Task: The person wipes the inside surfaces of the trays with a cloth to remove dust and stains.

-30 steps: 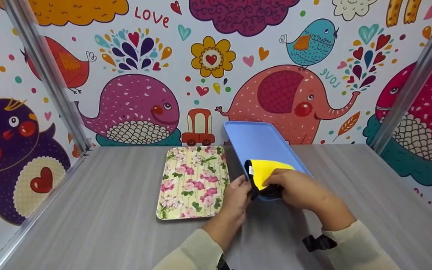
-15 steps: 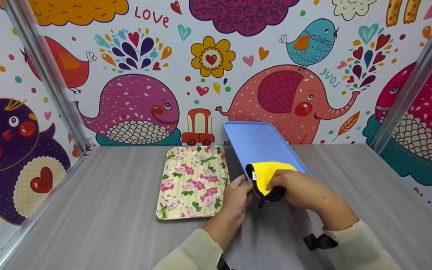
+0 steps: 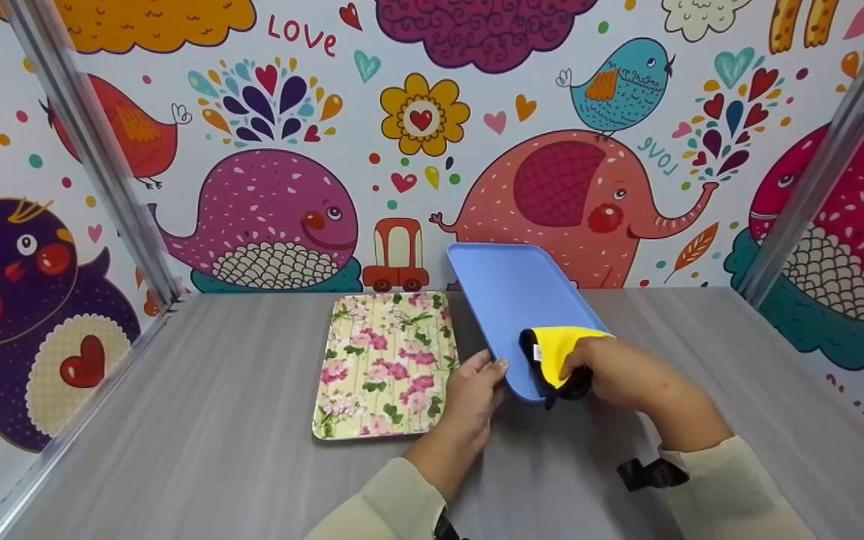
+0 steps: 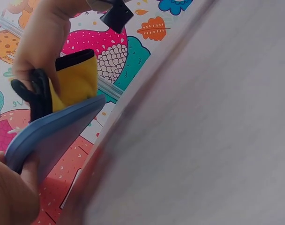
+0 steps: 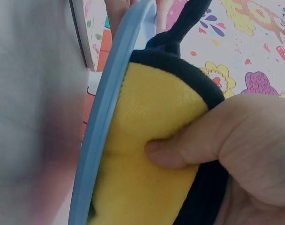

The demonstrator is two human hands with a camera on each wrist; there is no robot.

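A blue tray [image 3: 511, 289] is tilted up off the table, its far end toward the patterned wall. At its near left edge my left hand [image 3: 469, 401] grips the rim, thumb on one face and fingers on the other, as the left wrist view shows. My right hand [image 3: 619, 375] holds a folded yellow cloth [image 3: 558, 346] with black edging against the tray's near right part. In the right wrist view the thumb [image 5: 170, 152] presses into the cloth's yellow side, and a black loop [image 5: 189, 21] sticks out at its end.
A cream tray with pink flowers [image 3: 387, 367] lies flat on the grey table [image 3: 214, 390], just left of my left hand. Behind stands a wall [image 3: 417, 45] with cartoon animals, and metal posts [image 3: 94, 150] rise at the sides.
My right hand has slid the yellow cloth rightward across the near end of the blue tray, uncovering its near left corner. My left hand keeps its hold and has hardly moved.
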